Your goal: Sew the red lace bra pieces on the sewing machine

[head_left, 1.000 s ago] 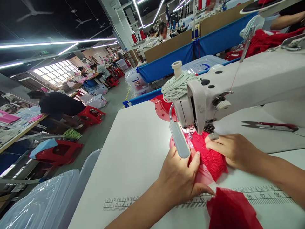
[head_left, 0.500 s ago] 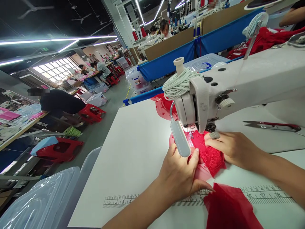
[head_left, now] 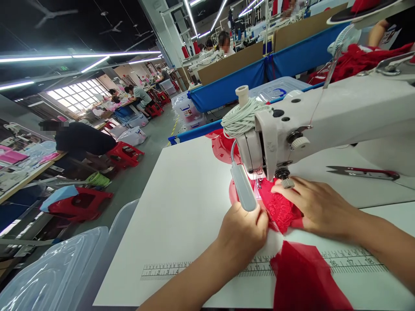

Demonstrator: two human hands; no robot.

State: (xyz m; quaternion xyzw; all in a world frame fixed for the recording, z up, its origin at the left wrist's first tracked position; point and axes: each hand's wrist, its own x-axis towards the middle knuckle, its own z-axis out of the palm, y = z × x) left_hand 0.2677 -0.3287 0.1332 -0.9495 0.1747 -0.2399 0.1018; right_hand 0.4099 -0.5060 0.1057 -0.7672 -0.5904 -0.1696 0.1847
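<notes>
Red lace fabric (head_left: 280, 211) with sheer red mesh lies under the needle area of a white sewing machine (head_left: 340, 108). My left hand (head_left: 244, 226) is closed on the near left edge of this fabric, its fingers curled just below the lamp. At the right edge, my right hand (head_left: 319, 207) grips the lace, fingers over the top and thumb hidden. The presser foot (head_left: 258, 183) stands by the lace's left side. A grey clip-shaped lamp (head_left: 244, 188) partly covers the work. Another sheer red piece (head_left: 308, 276) hangs over the table's near edge.
Thread snips (head_left: 363, 172) lie right of the machine head. A printed ruler (head_left: 256, 268) runs along the white table (head_left: 155, 216). More red fabric (head_left: 223, 147) lies behind the needle. Clear plastic boxes (head_left: 65, 268) stand at left. Other people sit at machines beyond.
My left hand has curled from spread fingers into a closed grip on the fabric. My right hand's fingers have shifted slightly left over the lace. The loose sheer piece moved slightly left.
</notes>
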